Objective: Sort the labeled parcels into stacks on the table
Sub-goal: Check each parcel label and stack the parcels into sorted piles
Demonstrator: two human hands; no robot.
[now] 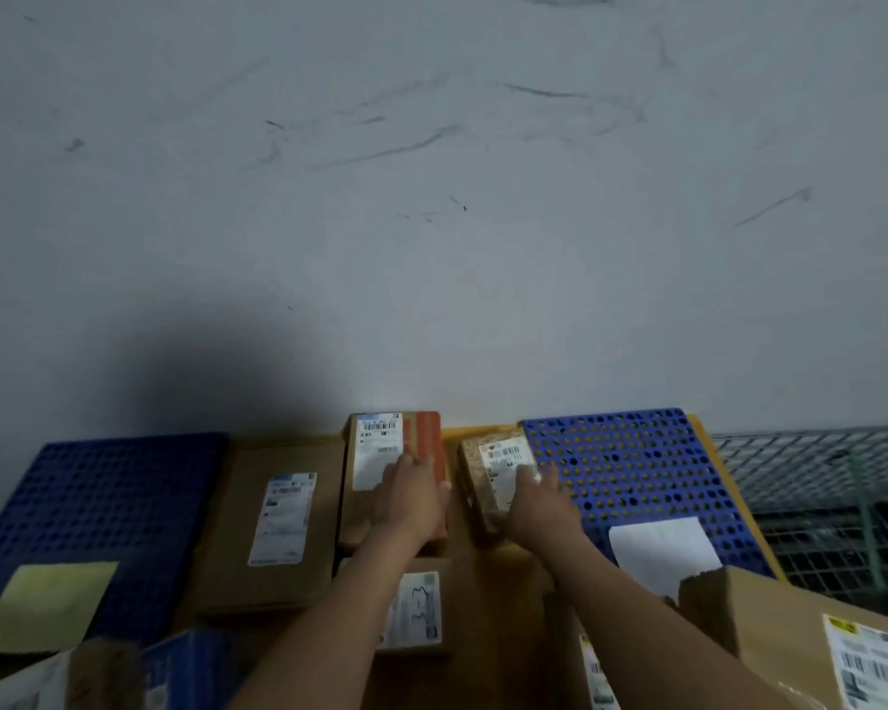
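Left hand (pixel 411 497) lies flat, fingers together, on the orange-striped parcel (pixel 380 453). At its three o'clock, the right hand (pixel 539 499) grips a small parcel (pixel 488 474), fingers curled over it.

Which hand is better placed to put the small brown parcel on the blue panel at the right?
Right. The right hand holds the small brown parcel, directly beside the blue panel; the left hand rests on the orange-taped box, farther away.
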